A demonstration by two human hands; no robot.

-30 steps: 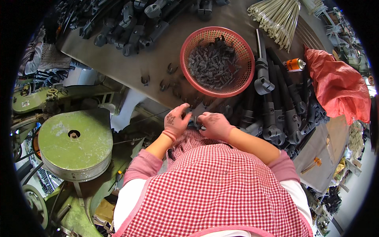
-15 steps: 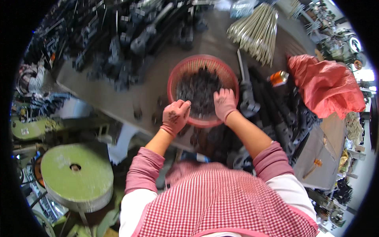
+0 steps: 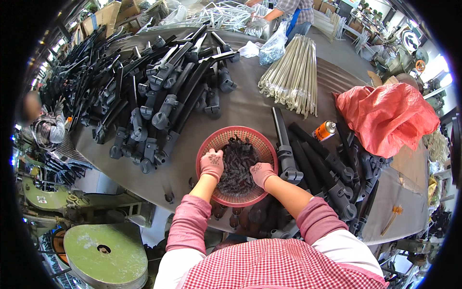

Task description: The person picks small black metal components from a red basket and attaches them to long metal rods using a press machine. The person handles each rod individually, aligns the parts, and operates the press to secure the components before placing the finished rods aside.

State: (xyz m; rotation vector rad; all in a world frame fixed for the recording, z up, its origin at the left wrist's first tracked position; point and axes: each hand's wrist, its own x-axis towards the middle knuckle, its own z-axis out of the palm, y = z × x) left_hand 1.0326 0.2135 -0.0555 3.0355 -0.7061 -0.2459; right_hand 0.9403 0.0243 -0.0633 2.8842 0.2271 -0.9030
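A round red plastic basket (image 3: 203, 144) stands on the dark table top, holding a heap of small black plastic parts (image 3: 237, 166). My left hand (image 3: 212, 164), in a pink glove, is inside the basket's left side with its fingers curled at the edge of the heap. My right hand (image 3: 263, 174), gloved alike, is at the right side, its closed fingers touching the black parts. What either hand pinches is too small or hidden to make out.
Many black tubes with grey joints (image 3: 163, 111) pile up at the left; more black tubes (image 3: 322, 178) lie right. Behind are bundled pale rods (image 3: 293, 72), a spray can (image 3: 325, 130) and a red sack (image 3: 385, 118). A green machine (image 3: 106, 255) stands near left; a co-worker (image 3: 288, 14) is beyond.
The view has tipped up, so the basket sits lower and the far table and a co-worker show. My left hand has shifted from the basket's near-left rim to inside its left side.
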